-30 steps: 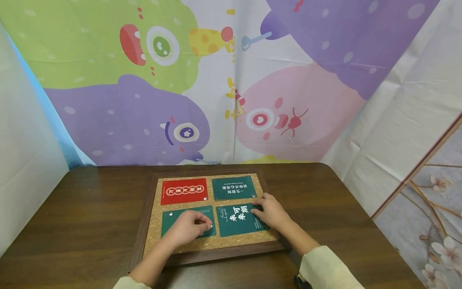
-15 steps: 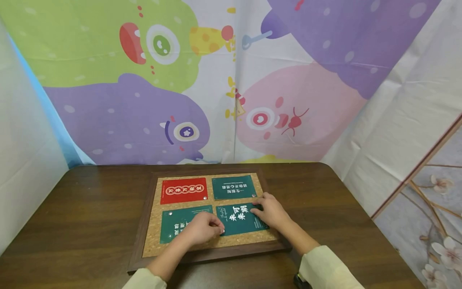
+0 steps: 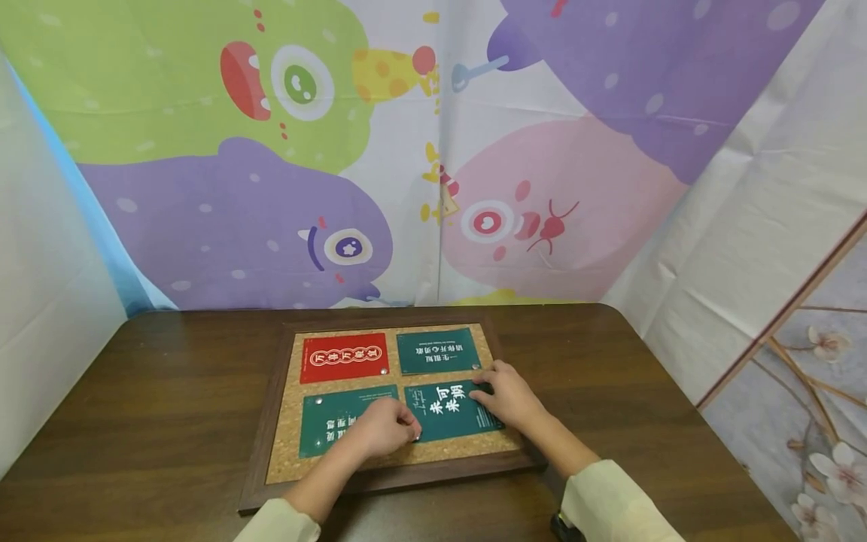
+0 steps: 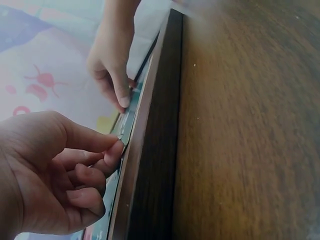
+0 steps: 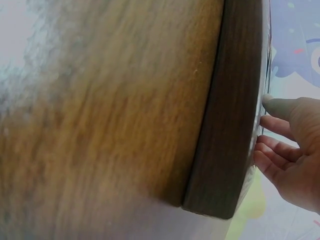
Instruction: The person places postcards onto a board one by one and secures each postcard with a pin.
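Observation:
A cork board [image 3: 284, 444] with a dark wooden frame lies on the table, bearing one red card [image 3: 345, 370] and several green ones. Between thumb and fingers my left hand [image 3: 386, 427] pinches a small shiny pushpin [image 3: 417, 436] at the near left corner of the near right green card [image 3: 440, 425]. The pin's tip is hidden. On that same card's right side rest the fingertips of my right hand [image 3: 512, 397]; in the right wrist view its fingers [image 5: 275, 127] reach over the frame. The left forearm and hand partly cover the near left green card [image 3: 318, 425].
Pins show on the other cards, such as a pin [image 3: 384, 370] on the red card and another pin [image 3: 476, 366] on the far right green card [image 3: 436, 361]. Brown table [image 3: 169, 421] surrounds the board. A cartoon-printed curtain [image 3: 433, 226] hangs behind.
My left hand has moved right, from the near left green card to the corner of the near right one, with the pushpin held. The right hand has stayed in place.

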Demonstrator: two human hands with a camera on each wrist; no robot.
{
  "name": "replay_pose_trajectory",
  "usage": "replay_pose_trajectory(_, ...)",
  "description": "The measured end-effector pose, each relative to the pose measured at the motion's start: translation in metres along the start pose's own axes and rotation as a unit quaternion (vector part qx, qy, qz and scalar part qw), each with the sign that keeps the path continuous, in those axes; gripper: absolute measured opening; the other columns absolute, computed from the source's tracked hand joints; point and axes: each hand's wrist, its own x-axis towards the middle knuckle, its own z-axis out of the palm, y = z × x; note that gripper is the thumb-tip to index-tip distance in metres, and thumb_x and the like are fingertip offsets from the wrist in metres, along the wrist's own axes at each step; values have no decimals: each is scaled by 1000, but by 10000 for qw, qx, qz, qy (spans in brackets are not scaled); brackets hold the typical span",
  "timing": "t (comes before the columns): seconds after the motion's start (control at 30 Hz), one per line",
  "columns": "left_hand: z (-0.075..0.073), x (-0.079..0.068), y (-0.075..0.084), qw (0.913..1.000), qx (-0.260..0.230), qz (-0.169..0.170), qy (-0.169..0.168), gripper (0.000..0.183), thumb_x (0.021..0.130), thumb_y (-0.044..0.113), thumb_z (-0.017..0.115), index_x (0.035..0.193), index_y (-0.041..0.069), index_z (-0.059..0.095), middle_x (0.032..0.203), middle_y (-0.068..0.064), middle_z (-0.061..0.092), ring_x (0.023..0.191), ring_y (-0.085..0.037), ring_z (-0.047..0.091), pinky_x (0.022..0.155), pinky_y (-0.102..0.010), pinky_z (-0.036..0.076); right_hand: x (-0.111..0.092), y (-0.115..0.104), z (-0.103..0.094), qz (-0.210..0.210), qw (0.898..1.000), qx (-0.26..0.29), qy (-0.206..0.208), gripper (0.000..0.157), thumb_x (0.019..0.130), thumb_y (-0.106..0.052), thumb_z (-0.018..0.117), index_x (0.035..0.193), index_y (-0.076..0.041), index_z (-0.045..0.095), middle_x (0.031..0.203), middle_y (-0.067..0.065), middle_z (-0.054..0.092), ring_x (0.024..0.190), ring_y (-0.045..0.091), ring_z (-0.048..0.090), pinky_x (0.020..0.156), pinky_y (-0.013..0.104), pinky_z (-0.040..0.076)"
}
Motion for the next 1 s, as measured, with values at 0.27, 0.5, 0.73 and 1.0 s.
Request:
replay_pose_trajectory(0.27, -1, 1, 7, 9993, 313, -200, -50, 10, 80, 7, 64, 75, 4, 72, 73, -2, 64, 62, -13, 47, 53, -25, 38, 1, 0, 0, 11, 10000, -33, -8, 29, 84, -27, 69, 105, -8, 71, 92, 4, 56, 78, 13, 47, 69, 30, 42)
replay_pose_trajectory(0.5, 0, 2, 12, 9969, 691, -346, -115, 15, 82, 7, 63, 68, 6, 69, 68, -1, 61, 61, -14, 48, 53, -27, 39, 0, -1, 0, 7, 10000, 24, -36, 29, 84, -27, 69, 105, -7, 71, 91, 4, 55, 77, 14, 45, 68, 29, 41)
replay_pose_trajectory(0.73, 0, 2, 16, 9919, 1172, -485, -63, 28, 83, 12, 63, 56, 11, 60, 54, 2, 50, 53, -14, 45, 48, -26, 34, 0, -1, -1, -56, 10000, -24, 4, 28, 84, -27, 69, 104, -7, 71, 90, 3, 55, 76, 13, 45, 68, 29, 41)
replay_pose_trajectory(1.0, -3, 3, 17, 9901, 1279, -574, -115, 22, 83, 13, 64, 61, 10, 63, 63, 2, 55, 59, -13, 48, 51, -28, 38, 0, 1, -1, -57, 10000, -9, 2, 29, 84, -27, 69, 105, -8, 71, 90, 4, 55, 76, 13, 45, 68, 29, 40)
